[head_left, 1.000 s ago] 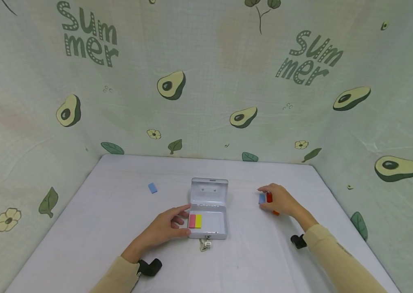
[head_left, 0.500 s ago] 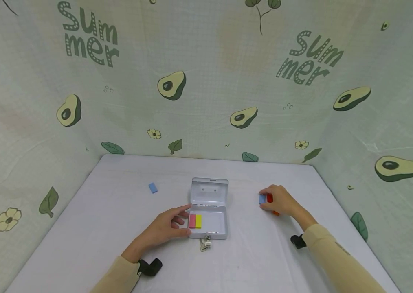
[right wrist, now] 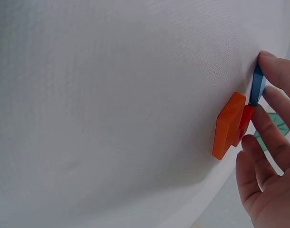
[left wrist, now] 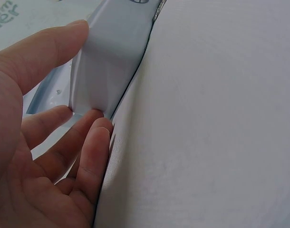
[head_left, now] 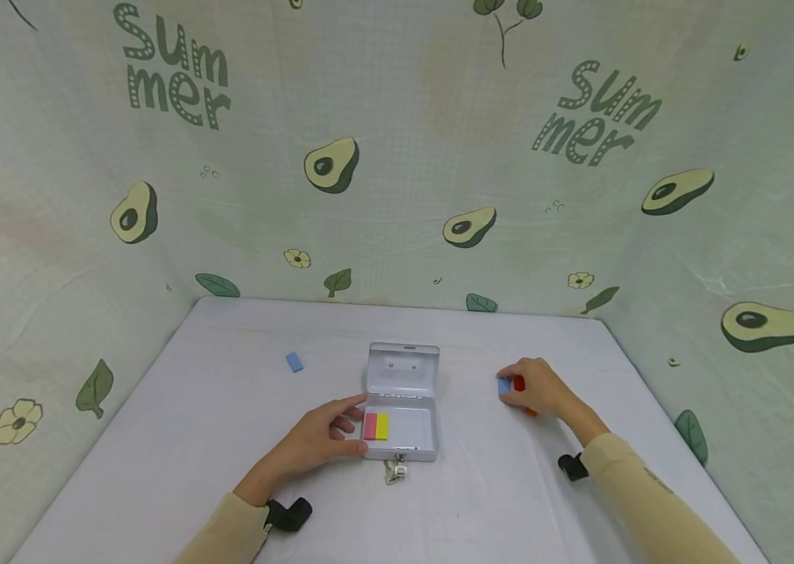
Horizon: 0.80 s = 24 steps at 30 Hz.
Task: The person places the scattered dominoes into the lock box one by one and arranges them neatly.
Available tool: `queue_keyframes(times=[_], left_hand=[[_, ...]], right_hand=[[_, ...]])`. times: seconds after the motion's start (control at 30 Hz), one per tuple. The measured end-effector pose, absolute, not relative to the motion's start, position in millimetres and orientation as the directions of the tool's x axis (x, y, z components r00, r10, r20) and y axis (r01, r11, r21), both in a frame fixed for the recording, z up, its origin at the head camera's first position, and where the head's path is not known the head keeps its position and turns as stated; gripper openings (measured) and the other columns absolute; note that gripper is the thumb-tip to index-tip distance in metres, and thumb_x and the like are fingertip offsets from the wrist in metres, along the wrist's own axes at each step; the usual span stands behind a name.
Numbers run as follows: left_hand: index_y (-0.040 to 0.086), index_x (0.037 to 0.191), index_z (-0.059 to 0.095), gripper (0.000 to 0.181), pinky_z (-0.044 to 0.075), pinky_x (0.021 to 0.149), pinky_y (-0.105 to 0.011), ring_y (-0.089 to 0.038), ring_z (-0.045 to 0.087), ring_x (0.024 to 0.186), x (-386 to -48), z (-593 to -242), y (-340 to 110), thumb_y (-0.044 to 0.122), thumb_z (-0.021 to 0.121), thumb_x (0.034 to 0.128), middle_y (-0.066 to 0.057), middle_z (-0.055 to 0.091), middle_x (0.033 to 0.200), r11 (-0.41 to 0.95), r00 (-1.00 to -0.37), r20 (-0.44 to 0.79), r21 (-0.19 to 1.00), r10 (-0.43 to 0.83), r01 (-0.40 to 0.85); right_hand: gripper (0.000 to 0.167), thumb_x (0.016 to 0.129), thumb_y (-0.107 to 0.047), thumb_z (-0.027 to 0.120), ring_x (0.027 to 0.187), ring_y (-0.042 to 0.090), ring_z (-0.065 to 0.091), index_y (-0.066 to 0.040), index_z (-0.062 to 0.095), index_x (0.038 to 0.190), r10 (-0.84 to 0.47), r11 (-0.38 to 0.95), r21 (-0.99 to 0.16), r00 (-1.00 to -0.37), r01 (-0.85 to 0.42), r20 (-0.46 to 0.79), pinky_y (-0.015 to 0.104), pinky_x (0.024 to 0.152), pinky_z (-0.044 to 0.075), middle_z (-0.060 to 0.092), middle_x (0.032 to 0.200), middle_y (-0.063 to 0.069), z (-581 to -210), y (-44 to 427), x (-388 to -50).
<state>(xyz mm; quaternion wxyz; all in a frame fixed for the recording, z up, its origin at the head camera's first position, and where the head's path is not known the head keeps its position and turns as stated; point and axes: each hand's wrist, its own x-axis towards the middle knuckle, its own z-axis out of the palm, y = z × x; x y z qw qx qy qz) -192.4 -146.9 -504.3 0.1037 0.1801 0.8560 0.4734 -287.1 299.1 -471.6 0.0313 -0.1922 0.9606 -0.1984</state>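
In the head view, the upper part is filled by a whitish cloth backdrop with printed avocados (head_left: 397,157), and below it a table covered with smooth white cloth (head_left: 496,509) is seen. Slightly below the centre, a light grey metal box (head_left: 413,427) is placed, with its lid (head_left: 402,370) raised at the back. For the step in hand, judged to be the taking of a piece at the right, the box should be steadied with light pressure only; the piece should be gripped by its two ends and raised straight, so that its neighbours are not disturbed.

The left hand (head_left: 315,437), at lower centre-left, is kept widely spread and relaxed; the box's left side is touched by its thumb and fingertips, near the front and back corners. By the right hand (head_left: 541,388), at middle right, a small blue rectangular block (head_left: 503,386) is pinched between thumb and fingertips; how firmly cannot be told. In the right wrist view, a red block (right wrist: 243,124), partly hidden, and an orange block (right wrist: 226,130) are seen just beside it.

At the box's left end, a pink block (head_left: 369,426) and a yellow block (head_left: 382,426) are laid side by side. Another blue block (head_left: 294,362) is found at upper left of the table.
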Motion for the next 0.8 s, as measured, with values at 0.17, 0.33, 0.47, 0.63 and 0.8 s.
queue_keyframes(times=[0.17, 0.33, 0.47, 0.63, 0.8], left_hand=[[0.015, 0.159, 0.050, 0.082, 0.056, 0.093, -0.029, -0.017, 0.062, 0.110, -192.8, -503.2, -147.2, 0.037, 0.087, 0.0893, -0.003, 0.066, 0.135, 0.478, -0.909, 0.002, 0.850, 0.416, 0.220], [0.016, 0.160, 0.049, 0.082, 0.056, 0.093, -0.028, -0.018, 0.062, 0.111, -193.3, -502.8, -147.5, 0.037, 0.087, 0.0897, -0.003, 0.066, 0.136, 0.475, -0.908, -0.002, 0.853, 0.418, 0.217], [0.015, 0.160, 0.049, 0.083, 0.056, 0.093, -0.028, -0.018, 0.062, 0.111, -193.3, -503.0, -147.7, 0.036, 0.087, 0.0898, -0.004, 0.066, 0.136, 0.474, -0.908, -0.003, 0.853, 0.420, 0.217], [0.015, 0.160, 0.049, 0.083, 0.055, 0.093, -0.028, -0.018, 0.062, 0.111, -193.1, -504.0, -147.7, 0.038, 0.088, 0.0891, -0.003, 0.066, 0.136, 0.483, -0.910, -0.009, 0.850, 0.414, 0.211], [0.017, 0.160, 0.049, 0.084, 0.055, 0.093, -0.028, -0.017, 0.062, 0.110, -193.2, -503.0, -146.8, 0.039, 0.088, 0.0887, -0.002, 0.066, 0.136, 0.489, -0.913, -0.018, 0.849, 0.407, 0.202]], right_hand=[[0.040, 0.089, -0.018, 0.087, 0.100, 0.029, 0.059, -0.003, 0.076, 0.124, -0.383, 0.843, -0.399, -0.923, -0.361, 0.026, 0.050, 0.090, 0.055, 0.072, 0.114, 0.015, -472.3, 298.3, -286.9], [0.039, 0.089, -0.019, 0.087, 0.103, 0.029, 0.058, -0.004, 0.077, 0.124, -0.363, 0.849, -0.404, -0.931, -0.341, 0.024, 0.050, 0.093, 0.055, 0.072, 0.116, 0.014, -472.4, 297.6, -284.3], [0.039, 0.088, -0.019, 0.087, 0.103, 0.031, 0.058, -0.004, 0.077, 0.123, -0.358, 0.845, -0.414, -0.933, -0.338, 0.031, 0.054, 0.095, 0.053, 0.071, 0.115, 0.014, -470.5, 294.7, -281.3], [0.040, 0.088, -0.018, 0.087, 0.100, 0.029, 0.058, -0.004, 0.077, 0.124, -0.349, 0.842, -0.425, -0.936, -0.332, 0.040, 0.051, 0.091, 0.053, 0.072, 0.113, 0.011, -463.9, 286.1, -277.4], [0.041, 0.087, -0.016, 0.088, 0.091, 0.026, 0.056, -0.003, 0.076, 0.124, -0.334, 0.843, -0.433, -0.941, -0.320, 0.045, 0.039, 0.079, 0.049, 0.071, 0.109, 0.010, -457.9, 275.9, -272.2]])
